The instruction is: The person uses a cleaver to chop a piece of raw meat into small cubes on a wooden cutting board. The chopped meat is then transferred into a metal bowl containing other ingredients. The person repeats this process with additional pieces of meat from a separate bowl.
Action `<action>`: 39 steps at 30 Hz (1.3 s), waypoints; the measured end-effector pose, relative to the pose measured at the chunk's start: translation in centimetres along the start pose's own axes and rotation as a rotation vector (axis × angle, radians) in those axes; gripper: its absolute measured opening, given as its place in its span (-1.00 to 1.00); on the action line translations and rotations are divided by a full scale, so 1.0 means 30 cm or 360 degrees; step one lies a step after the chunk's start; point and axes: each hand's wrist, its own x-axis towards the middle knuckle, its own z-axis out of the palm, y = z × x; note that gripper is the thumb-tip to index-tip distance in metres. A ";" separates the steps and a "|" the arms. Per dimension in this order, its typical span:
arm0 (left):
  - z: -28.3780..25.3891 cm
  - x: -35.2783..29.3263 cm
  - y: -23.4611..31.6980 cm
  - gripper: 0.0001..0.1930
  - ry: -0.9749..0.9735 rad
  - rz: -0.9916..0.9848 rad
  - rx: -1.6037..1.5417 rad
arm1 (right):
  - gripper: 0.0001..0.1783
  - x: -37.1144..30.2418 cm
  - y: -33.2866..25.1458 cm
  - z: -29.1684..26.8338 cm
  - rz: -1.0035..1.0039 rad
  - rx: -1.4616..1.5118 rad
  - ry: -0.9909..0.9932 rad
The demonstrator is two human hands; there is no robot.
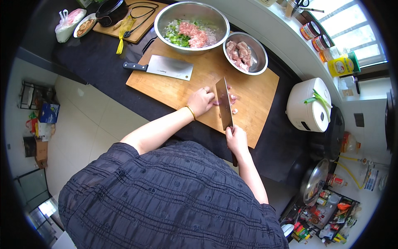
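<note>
A person in a dark patterned shirt [174, 195] stands at a dark counter [97, 66], cutting on a large wooden board [259, 118]. The right hand [237, 141] has its fingers closed around the handle of a broad-bladed knife [224, 103], which points away from the body over the middle of the board. The left hand [201, 101], with a gold-coloured bracelet [190, 113] at the wrist, is just left of the blade. Its fingers are curled, tips down by the board; I cannot tell whether they grip a piece or only press on one. Small pinkish pieces [233, 98] lie on the board beside the blade, mostly to its right.

A cleaver [170, 67] with a black handle lies flat toward the board's far left. At the far edge stands a big metal bowl [190, 9] holding chopped greens and a mound of pink minced meat. To its right, a smaller metal bowl [260, 56] holds larger chunks of raw meat [239, 54].

Beyond the board's right side sits a white rice cooker [302, 103] with pieces of green onion [320, 101] on its lid. At the counter's far left are a black pot [111, 14] and a white plastic bag [68, 25].
</note>
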 end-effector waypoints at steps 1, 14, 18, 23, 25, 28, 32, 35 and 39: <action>0.008 -0.003 0.003 -0.88 -0.0003 0.0065 0.0014 | -0.74 0.002 0.004 0.005 -0.0015 -0.0003 -0.0007; 0.083 -0.015 -0.018 -0.89 -0.0106 0.0207 0.0046 | -0.77 0.034 -0.008 0.044 -0.0270 -0.0211 0.0089; 0.090 -0.012 -0.029 -0.88 -0.0129 0.0191 -0.0038 | -0.78 0.079 -0.007 0.067 -0.0300 -0.0263 0.0105; 0.083 -0.008 -0.032 -0.88 -0.0063 0.0229 -0.0114 | -0.74 0.132 -0.064 0.065 -0.0210 -0.0174 0.0021; 0.082 -0.010 -0.033 -0.89 -0.0039 0.0246 -0.0159 | -0.73 0.161 -0.081 0.082 -0.0247 -0.0195 0.0059; 0.073 -0.003 -0.021 -0.90 -0.0007 0.0244 -0.0237 | -0.73 0.228 -0.071 0.133 -0.0246 -0.0181 0.0138; 0.061 -0.033 -0.024 -0.90 -0.0051 0.0241 -0.0186 | -0.74 0.267 0.000 0.176 -0.0389 -0.0182 0.0265; 0.051 -0.060 -0.040 -0.90 0.0032 0.0192 -0.0242 | -0.73 0.268 0.012 0.126 -0.0129 0.0267 0.0087; -0.036 -0.060 -0.022 -0.86 -0.0084 -0.0372 -0.0546 | -0.76 0.173 -0.055 0.022 0.0097 0.0379 0.0072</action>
